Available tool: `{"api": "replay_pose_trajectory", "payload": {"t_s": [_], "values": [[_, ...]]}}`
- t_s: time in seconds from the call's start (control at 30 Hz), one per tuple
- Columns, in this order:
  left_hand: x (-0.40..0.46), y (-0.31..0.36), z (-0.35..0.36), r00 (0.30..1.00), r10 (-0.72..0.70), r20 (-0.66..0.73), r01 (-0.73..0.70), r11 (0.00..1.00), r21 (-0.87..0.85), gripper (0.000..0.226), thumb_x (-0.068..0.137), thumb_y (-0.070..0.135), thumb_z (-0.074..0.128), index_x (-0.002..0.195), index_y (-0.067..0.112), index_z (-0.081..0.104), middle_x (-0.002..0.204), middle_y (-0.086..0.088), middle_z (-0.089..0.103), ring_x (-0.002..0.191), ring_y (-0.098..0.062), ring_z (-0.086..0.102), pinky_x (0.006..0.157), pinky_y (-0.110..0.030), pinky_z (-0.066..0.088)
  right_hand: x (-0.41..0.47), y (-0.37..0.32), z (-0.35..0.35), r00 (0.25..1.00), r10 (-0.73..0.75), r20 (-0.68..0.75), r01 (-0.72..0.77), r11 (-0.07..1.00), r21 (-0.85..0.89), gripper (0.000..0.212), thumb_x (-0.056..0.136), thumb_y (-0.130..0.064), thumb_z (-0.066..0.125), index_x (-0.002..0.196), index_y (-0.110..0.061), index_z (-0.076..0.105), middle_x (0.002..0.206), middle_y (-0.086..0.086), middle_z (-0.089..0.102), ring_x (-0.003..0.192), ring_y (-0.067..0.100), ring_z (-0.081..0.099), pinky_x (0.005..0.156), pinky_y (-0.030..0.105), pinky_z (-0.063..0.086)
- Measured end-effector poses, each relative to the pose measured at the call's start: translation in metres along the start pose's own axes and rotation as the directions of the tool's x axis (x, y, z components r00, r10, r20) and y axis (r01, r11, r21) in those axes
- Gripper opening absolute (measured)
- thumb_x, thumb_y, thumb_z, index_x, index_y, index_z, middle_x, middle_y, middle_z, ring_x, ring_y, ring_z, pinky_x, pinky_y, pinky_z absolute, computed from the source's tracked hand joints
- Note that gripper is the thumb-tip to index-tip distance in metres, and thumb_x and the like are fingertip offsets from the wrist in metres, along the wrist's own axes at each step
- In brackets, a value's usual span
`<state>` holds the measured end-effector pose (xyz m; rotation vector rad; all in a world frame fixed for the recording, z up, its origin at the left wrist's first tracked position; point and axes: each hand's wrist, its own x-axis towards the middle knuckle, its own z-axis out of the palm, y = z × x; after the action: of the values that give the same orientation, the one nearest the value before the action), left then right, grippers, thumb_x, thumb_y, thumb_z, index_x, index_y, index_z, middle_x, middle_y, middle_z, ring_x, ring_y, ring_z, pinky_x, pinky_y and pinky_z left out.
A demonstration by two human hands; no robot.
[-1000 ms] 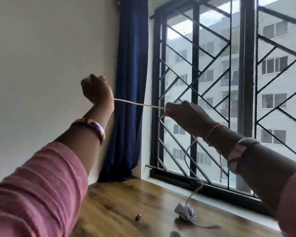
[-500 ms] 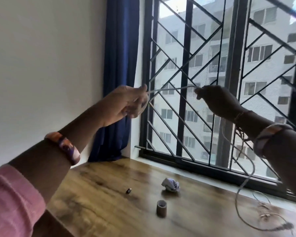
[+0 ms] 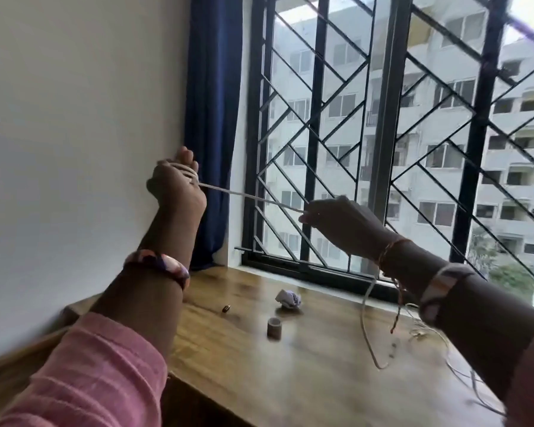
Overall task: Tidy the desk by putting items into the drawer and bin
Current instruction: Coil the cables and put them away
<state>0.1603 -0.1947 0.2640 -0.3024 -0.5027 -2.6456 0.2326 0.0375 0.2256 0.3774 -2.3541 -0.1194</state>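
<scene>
A white cable (image 3: 253, 197) stretches taut in the air between both hands, high above the wooden desk (image 3: 305, 374). Several turns of it are wound round my left hand (image 3: 176, 183), which is raised near the wall. My right hand (image 3: 336, 223) pinches the cable further right, in front of the window. From that hand the rest of the cable hangs down and loops onto the desk, ending in a tangle at the right. On the desk lie a crumpled paper ball (image 3: 288, 298), a small brown tape roll (image 3: 274, 327) and a tiny dark object (image 3: 226, 308).
A white wall stands at the left, with a blue curtain (image 3: 211, 134) in the corner. A black window grille (image 3: 383, 149) runs behind the desk. The desk's front edge drops off at the lower left.
My left hand has swung back out to the left and turned, adding cable around it. My right hand has dropped lower and the cable between them is pulled tight again.
</scene>
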Motion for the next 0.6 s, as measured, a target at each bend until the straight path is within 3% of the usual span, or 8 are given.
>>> {"api": "replay_pose_trajectory", "payload": {"t_s": [0.07,0.13,0.2,0.23,0.33,0.4,0.5,0.6], "values": [[-0.007,0.012,-0.016,0.931,0.353,0.091,-0.349,0.795,0.496,0.026,0.097,0.012,0.028,0.081,0.011,0.048,0.113,-0.026,0.062,0.075,-0.015,0.062,0.087,-0.025,0.048,-0.021,-0.011,-0.012,0.999,-0.030,0.024,0.030,0.999,0.032,0.062,0.083,-0.060,0.016,0.092,-0.017,0.060,0.083,0.004,0.068,0.076,0.027,0.067,0.062,0.038,0.054],[-0.023,0.020,-0.040,0.689,0.510,0.514,-0.658,0.144,0.739,0.021,0.095,0.010,0.034,0.091,0.000,0.052,0.105,-0.029,0.061,0.087,-0.034,0.062,0.075,-0.029,0.046,-0.042,-0.023,-0.028,1.000,-0.014,0.004,0.014,0.995,0.098,0.057,0.083,-0.057,0.021,0.089,-0.018,0.061,0.078,0.001,0.068,0.070,0.024,0.066,0.061,0.039,0.054],[-0.044,0.032,-0.061,0.405,0.195,0.893,-0.798,-0.401,0.450,0.023,0.093,0.010,0.036,0.093,-0.006,0.053,0.090,-0.028,0.060,0.078,-0.041,0.061,0.061,-0.038,0.045,-0.057,-0.028,-0.045,0.999,0.037,-0.040,-0.030,0.988,0.154,0.043,0.090,-0.049,0.033,0.088,-0.019,0.063,0.072,-0.009,0.061,0.062,0.019,0.059,0.059,0.037,0.053],[-0.052,0.039,-0.069,0.322,0.000,0.947,-0.821,-0.498,0.280,0.027,0.090,0.015,0.035,0.089,-0.003,0.054,0.083,-0.025,0.060,0.072,-0.040,0.060,0.055,-0.037,0.046,-0.063,-0.029,-0.052,0.997,0.043,-0.057,-0.035,0.990,0.136,0.034,0.094,-0.040,0.041,0.088,-0.017,0.065,0.070,-0.008,0.059,0.062,0.022,0.058,0.058,0.036,0.052],[-0.082,0.054,-0.073,0.439,-0.338,0.832,-0.871,-0.388,0.301,0.033,0.080,0.032,0.028,0.070,0.008,0.049,0.072,-0.018,0.057,0.062,-0.031,0.053,0.055,-0.035,0.042,-0.075,-0.024,-0.076,0.984,0.124,-0.130,-0.108,0.987,0.120,0.030,0.091,-0.042,0.052,0.087,-0.016,0.067,0.079,0.004,0.064,0.069,0.025,0.060,0.058,0.035,0.048],[-0.106,0.058,-0.061,0.570,-0.517,0.639,-0.762,-0.040,0.646,0.036,0.076,0.038,0.037,0.058,0.010,0.051,0.064,-0.022,0.054,0.050,-0.022,0.045,0.052,-0.030,0.038,-0.081,-0.020,-0.090,0.972,0.167,-0.169,-0.149,0.982,0.112,0.046,0.086,-0.054,0.045,0.086,-0.015,0.068,0.087,0.009,0.069,0.075,0.028,0.064,0.063,0.042,0.053],[-0.141,0.070,-0.037,0.460,-0.741,0.490,-0.260,0.415,0.872,0.044,0.082,0.034,0.044,0.045,0.013,0.057,0.044,-0.005,0.049,0.037,-0.010,0.040,0.044,-0.020,0.035,-0.085,-0.016,-0.100,0.985,0.125,-0.118,-0.118,0.991,0.068,0.058,0.087,-0.049,0.031,0.082,-0.006,0.070,0.083,0.018,0.069,0.072,0.037,0.066,0.062,0.049,0.055],[-0.162,0.075,-0.016,0.398,-0.679,0.617,0.240,0.726,0.644,0.040,0.082,0.024,0.049,0.044,0.014,0.058,0.035,0.006,0.044,0.034,-0.002,0.041,0.041,-0.015,0.039,-0.082,-0.013,-0.101,0.975,0.219,-0.036,-0.216,0.974,0.066,0.038,0.091,-0.048,0.042,0.078,-0.023,0.068,0.074,0.007,0.067,0.057,0.022,0.059,0.058,0.034,0.051]]}}
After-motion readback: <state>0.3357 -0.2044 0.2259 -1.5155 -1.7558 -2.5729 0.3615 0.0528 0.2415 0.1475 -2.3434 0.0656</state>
